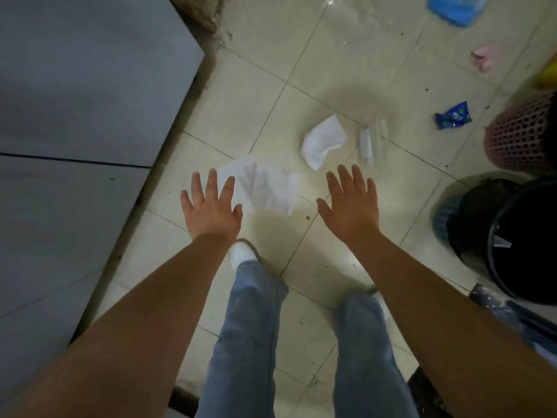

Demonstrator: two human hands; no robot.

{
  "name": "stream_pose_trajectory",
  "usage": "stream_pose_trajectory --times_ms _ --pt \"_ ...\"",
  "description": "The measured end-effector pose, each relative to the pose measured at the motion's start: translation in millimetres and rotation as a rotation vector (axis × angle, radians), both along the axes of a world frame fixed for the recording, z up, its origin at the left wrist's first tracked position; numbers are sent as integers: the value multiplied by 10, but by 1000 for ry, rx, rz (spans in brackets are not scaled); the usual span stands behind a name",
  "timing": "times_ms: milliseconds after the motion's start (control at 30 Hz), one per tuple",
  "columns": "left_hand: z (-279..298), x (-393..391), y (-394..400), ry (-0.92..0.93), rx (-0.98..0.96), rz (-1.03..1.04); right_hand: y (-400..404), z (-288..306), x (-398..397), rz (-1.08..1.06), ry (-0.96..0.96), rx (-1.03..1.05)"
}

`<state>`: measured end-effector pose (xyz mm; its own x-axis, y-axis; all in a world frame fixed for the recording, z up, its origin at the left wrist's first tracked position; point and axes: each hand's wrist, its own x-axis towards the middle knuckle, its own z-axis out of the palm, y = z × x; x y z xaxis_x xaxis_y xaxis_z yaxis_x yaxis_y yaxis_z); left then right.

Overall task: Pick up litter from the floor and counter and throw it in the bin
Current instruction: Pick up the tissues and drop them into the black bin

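Both hands reach out over a pale tiled floor, palms down, fingers spread, holding nothing. My left hand (212, 208) partly covers a flat white paper sheet (266, 188). My right hand (351, 203) hovers just below a crumpled white tissue (324, 140). A small clear wrapper (366, 143) lies to the right of the tissue. Further off lie a blue snack packet (453, 116), a pink scrap (485, 57), a blue bag (456, 9) and clear plastic (343, 13). A black bin (521, 236) with an open top stands at the right.
A grey counter (84, 86) fills the left side, its edge running diagonally beside my left arm. A pink mesh basket (524, 134) stands behind the black bin, and a teal basket (444, 220) beside it. My legs in jeans and white shoes stand on the tiles below.
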<state>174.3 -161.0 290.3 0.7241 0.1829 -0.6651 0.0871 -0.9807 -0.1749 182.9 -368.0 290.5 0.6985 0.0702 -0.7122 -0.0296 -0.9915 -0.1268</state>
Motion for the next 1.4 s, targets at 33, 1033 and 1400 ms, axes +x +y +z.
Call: stream_pose_trajectory --times_ms 33,1033,1400 --pt "-81 26 174 18 -2 20 153 -101 25 -4 15 -2" --pt "-3819 467 1274 -49 -103 111 988 -3731 447 -179 -76 -159" --pt "-2741 320 896 -119 -412 167 949 -2757 329 -302 36 37"
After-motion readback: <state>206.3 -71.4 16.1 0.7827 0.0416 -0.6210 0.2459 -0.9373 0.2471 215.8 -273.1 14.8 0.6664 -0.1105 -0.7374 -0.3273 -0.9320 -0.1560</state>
